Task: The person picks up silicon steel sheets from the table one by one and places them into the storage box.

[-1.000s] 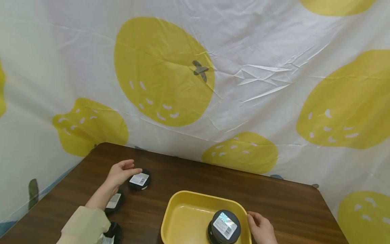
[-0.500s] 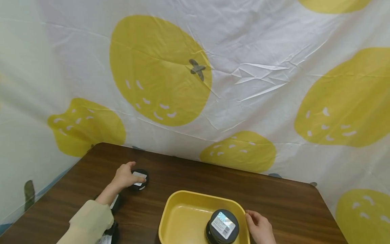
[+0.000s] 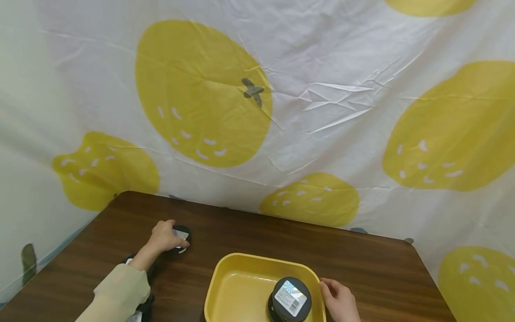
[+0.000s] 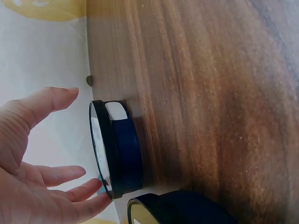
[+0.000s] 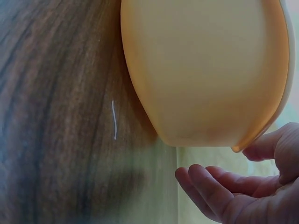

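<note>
A round black case (image 3: 183,234) with a white label lies flat on the table at the left. My left hand (image 3: 162,237) is over its left side, thumb across the label in the head view. In the left wrist view the thumb and fingers are spread apart, with the lower fingertips at the rim of the case (image 4: 124,149). My right hand (image 3: 339,300) is at the right wall of a yellow tray (image 3: 229,290). In the right wrist view its thumb touches the tray rim, while the other fingers stay apart from the wall.
Inside the tray's right part, one labelled black case (image 3: 291,298) sits on another. More black cases (image 3: 145,306) lie under the left forearm, partly hidden. The brown wooden table (image 3: 386,264) ends at a white curtain (image 3: 306,143) printed with yellow fruit.
My left hand has come down over the far black case, its thumb moving towards the near side. The right hand stays at the tray. The head view has shifted slightly.
</note>
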The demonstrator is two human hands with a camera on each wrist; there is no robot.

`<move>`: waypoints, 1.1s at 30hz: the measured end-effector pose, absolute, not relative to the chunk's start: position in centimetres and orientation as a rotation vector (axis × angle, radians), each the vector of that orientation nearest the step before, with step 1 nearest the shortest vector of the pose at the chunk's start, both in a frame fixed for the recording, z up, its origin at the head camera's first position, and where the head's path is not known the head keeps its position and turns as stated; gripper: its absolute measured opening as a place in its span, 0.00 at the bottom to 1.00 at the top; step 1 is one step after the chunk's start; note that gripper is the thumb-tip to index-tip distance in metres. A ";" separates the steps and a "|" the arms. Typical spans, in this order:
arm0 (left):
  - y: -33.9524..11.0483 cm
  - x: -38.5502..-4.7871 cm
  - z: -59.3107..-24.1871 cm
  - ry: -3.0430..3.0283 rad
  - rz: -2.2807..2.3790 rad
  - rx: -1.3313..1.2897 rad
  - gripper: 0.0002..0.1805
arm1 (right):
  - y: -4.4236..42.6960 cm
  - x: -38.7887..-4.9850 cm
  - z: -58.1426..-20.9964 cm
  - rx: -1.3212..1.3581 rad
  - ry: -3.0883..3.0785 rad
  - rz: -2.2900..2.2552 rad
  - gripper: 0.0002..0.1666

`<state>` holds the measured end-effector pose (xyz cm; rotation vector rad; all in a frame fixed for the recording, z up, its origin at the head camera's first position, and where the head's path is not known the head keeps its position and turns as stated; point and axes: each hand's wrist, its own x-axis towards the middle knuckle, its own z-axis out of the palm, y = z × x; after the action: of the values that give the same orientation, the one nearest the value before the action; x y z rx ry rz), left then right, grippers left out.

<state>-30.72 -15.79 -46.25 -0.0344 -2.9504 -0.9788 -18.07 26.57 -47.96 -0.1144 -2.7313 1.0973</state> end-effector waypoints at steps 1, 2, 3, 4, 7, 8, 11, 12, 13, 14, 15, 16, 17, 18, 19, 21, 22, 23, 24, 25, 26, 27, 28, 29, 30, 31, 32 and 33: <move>-15.7 -30.7 -46.3 -2.948 -0.968 -0.036 0.43 | 26.6 -18.1 -48.0 -0.116 -2.730 1.101 0.17; -15.7 -30.8 -46.3 -2.944 -0.957 -0.037 0.43 | 26.6 -18.1 -48.0 -0.117 -2.729 1.104 0.17; -15.7 -30.8 -46.4 -2.941 -0.941 -0.040 0.42 | 26.6 -18.1 -48.0 -0.118 -2.726 1.108 0.17; -15.6 -30.9 -46.4 -2.938 -0.929 -0.042 0.42 | 26.5 -18.1 -48.0 -0.119 -2.726 1.112 0.17; -15.5 -31.0 -46.6 -2.936 -0.896 -0.047 0.41 | 26.5 -18.0 -47.9 -0.123 -2.724 1.116 0.17; -15.5 -31.1 -46.7 -2.938 -0.884 -0.048 0.40 | 26.5 -18.0 -47.9 -0.123 -2.723 1.115 0.17; -15.5 -31.2 -46.8 -2.963 -0.852 -0.032 0.36 | 26.4 -17.9 -47.8 -0.127 -2.720 1.112 0.16; -15.5 -31.3 -46.9 -2.970 -0.843 -0.026 0.35 | 26.4 -17.9 -47.8 -0.128 -2.720 1.112 0.17; -15.5 -31.4 -47.0 -2.979 -0.833 -0.022 0.33 | 26.4 -17.9 -47.8 -0.130 -2.721 1.115 0.17; -15.5 -31.4 -47.0 -2.986 -0.827 -0.020 0.32 | 26.4 -17.9 -47.7 -0.134 -2.722 1.121 0.17; -15.5 -31.4 -47.1 -2.993 -0.823 -0.016 0.31 | 26.4 -17.9 -47.7 -0.139 -2.724 1.127 0.17; -15.5 -31.5 -47.1 -2.996 -0.821 -0.016 0.31 | 26.4 -17.9 -47.7 -0.143 -2.726 1.131 0.17; -15.5 -31.5 -47.1 -2.999 -0.819 -0.014 0.30 | 26.4 -17.9 -47.7 -0.146 -2.728 1.136 0.18; -15.5 -31.5 -47.1 -3.002 -0.818 -0.016 0.30 | 26.4 -17.9 -47.7 -0.150 -2.731 1.139 0.18; -15.5 -31.5 -47.1 -3.004 -0.815 -0.016 0.29 | 26.4 -17.9 -47.7 -0.153 -2.733 1.145 0.18; -15.5 -31.5 -47.1 -3.008 -0.815 -0.007 0.29 | 26.4 -18.0 -47.7 -0.159 -2.734 1.154 0.18; -15.5 -31.5 -47.1 -3.010 -0.813 -0.004 0.28 | 26.4 -18.0 -47.7 -0.160 -2.737 1.159 0.18; -15.5 -31.6 -47.1 -3.011 -0.812 -0.002 0.28 | 26.4 -18.0 -47.7 -0.162 -2.737 1.166 0.18; -15.5 -31.6 -47.2 -3.011 -0.811 -0.003 0.28 | 26.4 -18.0 -47.7 -0.164 -2.736 1.177 0.18; -15.5 -31.6 -47.2 -3.010 -0.806 -0.007 0.27 | 26.4 -18.0 -47.7 -0.164 -2.737 1.188 0.18; -15.5 -31.7 -47.2 -3.009 -0.803 -0.010 0.27 | 26.4 -18.0 -47.7 -0.162 -2.735 1.197 0.18; -15.5 -31.7 -47.2 -3.007 -0.801 -0.013 0.27 | 26.4 -18.0 -47.7 -0.161 -2.735 1.208 0.18; -15.5 -31.7 -47.3 -3.006 -0.797 -0.017 0.27 | 26.4 -18.0 -47.7 -0.159 -2.733 1.215 0.18; -15.5 -31.7 -47.3 -3.005 -0.795 -0.022 0.27 | 26.4 -18.0 -47.7 -0.160 -2.730 1.219 0.18; -15.6 -31.8 -47.3 -3.003 -0.794 -0.029 0.27 | 26.4 -17.9 -47.7 -0.159 -2.729 1.228 0.18; -15.6 -31.8 -47.3 -3.000 -0.790 -0.039 0.27 | 26.4 -17.9 -47.7 -0.161 -2.726 1.242 0.18; -15.7 -31.8 -47.3 -2.997 -0.792 -0.041 0.27 | 26.4 -17.9 -47.7 -0.156 -2.722 1.246 0.17; -15.7 -31.8 -47.2 -2.986 -0.788 -0.053 0.27 | 26.4 -17.9 -47.8 -0.145 -2.721 1.253 0.17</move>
<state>-31.76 -15.74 -47.24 -0.0535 -2.9860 -0.7885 -17.91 26.40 -47.76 -0.1454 -2.7209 1.2534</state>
